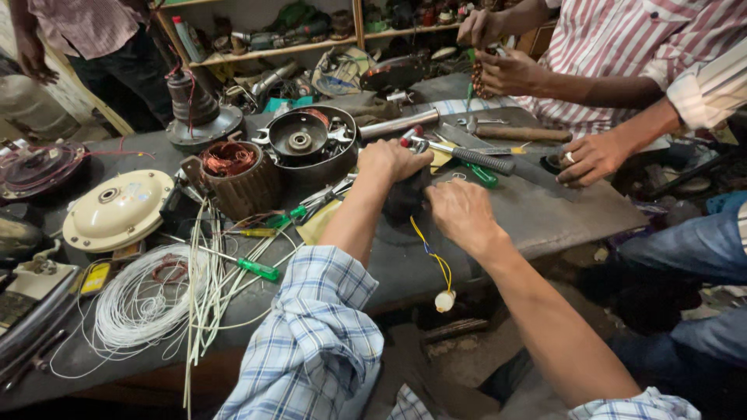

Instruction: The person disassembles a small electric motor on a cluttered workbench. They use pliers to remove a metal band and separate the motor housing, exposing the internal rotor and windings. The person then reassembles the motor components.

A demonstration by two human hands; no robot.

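My left hand [393, 161] is curled over the top of a dark motor part [405, 201] that rests on the grey workbench [545, 218]. My right hand [463, 210] grips the same part from the right side. A yellow and blue wire [436, 260] hangs from the part over the bench edge and ends in a small white connector [444, 300]. Most of the part is hidden under my fingers. A hammer with a black grip [475, 159] lies just beyond my left hand.
Left of my arms lie a stator with copper winding [233, 175], a black round housing [307, 140], a cream fan cover [117, 210], a white wire coil [140, 299] and a green-handled screwdriver [258, 269]. Another person's hand [591, 158] rests on the bench at right.
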